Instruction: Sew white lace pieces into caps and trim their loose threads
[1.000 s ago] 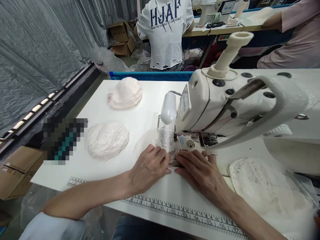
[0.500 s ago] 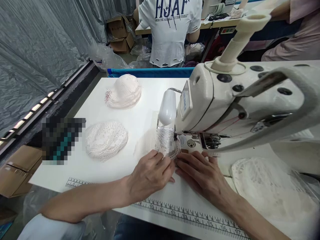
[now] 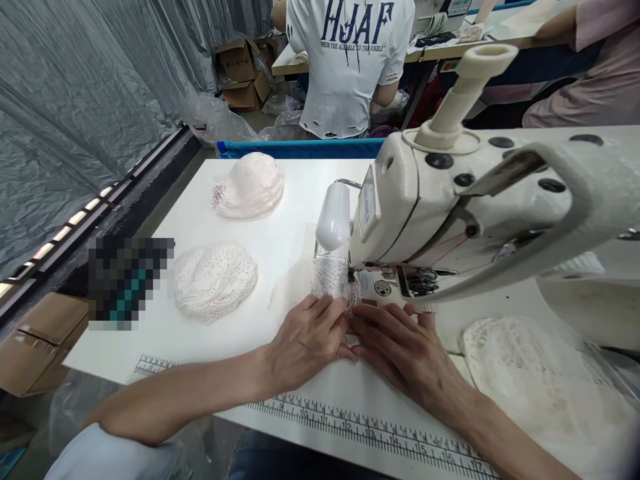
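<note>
A piece of white lace fabric (image 3: 330, 275) lies under the needle area of a white sewing machine (image 3: 395, 207). My left hand (image 3: 310, 340) grips the near edge of the lace with its fingers closed; the fingertips are partly hidden. Just to its right, my right hand (image 3: 405, 347) has its fingers pressed together on the lace edge beside the presser foot. Both hands nearly touch in front of the needle. Sheer white material spreads left from the lace on the table.
Two pale bundles, a lace one (image 3: 216, 281) and a pinkish one (image 3: 253, 187), lie left on the white table (image 3: 175, 220). More white lace pieces (image 3: 530, 380) are at the right. A printed ruler (image 3: 370, 433) runs along the front edge. Beyond sits a person in a white shirt (image 3: 350, 67).
My left hand has shifted slightly right and closer to the needle, its thumb now stretched toward my right hand. Less of the lace edge shows between the hands. The view has shifted slightly.
</note>
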`<state>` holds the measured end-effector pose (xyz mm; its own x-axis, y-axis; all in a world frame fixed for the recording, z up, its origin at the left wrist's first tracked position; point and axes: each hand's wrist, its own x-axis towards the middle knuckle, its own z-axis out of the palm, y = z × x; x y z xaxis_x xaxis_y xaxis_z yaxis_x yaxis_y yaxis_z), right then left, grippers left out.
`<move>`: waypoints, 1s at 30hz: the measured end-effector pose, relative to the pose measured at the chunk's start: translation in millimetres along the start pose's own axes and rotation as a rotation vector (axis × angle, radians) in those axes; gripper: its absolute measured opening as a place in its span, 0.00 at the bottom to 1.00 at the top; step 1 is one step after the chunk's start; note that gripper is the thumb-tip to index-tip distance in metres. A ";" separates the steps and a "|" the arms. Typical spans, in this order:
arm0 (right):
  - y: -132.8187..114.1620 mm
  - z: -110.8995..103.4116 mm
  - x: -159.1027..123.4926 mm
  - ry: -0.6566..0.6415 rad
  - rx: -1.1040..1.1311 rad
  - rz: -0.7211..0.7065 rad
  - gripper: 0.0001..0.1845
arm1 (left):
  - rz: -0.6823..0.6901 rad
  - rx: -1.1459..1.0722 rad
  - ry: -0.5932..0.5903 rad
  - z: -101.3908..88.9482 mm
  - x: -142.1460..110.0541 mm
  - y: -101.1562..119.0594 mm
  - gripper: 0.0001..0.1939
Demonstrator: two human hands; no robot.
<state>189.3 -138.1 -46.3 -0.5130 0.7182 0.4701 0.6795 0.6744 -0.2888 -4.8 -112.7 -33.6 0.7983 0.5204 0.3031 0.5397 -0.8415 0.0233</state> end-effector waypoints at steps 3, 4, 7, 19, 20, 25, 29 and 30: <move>0.3 -1.2 0.0 -0.013 -0.016 0.005 0.10 | 0.006 0.028 -0.005 0.0 -1.8 0.4 0.24; 0.3 -1.7 0.1 -0.017 -0.020 0.005 0.10 | 0.003 0.040 -0.014 0.1 -2.2 0.5 0.25; 0.1 -3.0 0.6 -0.035 -0.023 0.005 0.10 | -0.012 0.057 -0.020 0.5 -2.6 0.9 0.26; 3.9 0.7 1.7 0.010 -0.121 0.033 0.21 | -0.052 0.012 0.006 3.1 1.2 -2.6 0.26; 5.2 1.4 2.2 0.012 -0.141 0.038 0.23 | -0.051 0.022 0.012 3.1 2.5 -3.2 0.26; 12.8 6.2 4.4 -0.009 -0.220 0.046 0.27 | -0.061 0.044 0.000 4.3 9.0 -9.5 0.24; 17.4 10.2 5.7 -0.041 -0.276 0.069 0.27 | -0.076 0.067 -0.018 7.1 12.6 -15.8 0.21; 17.9 10.8 5.8 -0.044 -0.285 0.074 0.27 | -0.078 0.078 -0.024 7.7 13.3 -17.2 0.20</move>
<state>192.8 -119.9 -57.7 -0.4748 0.7744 0.4182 0.8324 0.5494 -0.0721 -1.4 -90.3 -37.3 0.7586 0.5884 0.2799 0.6191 -0.7848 -0.0282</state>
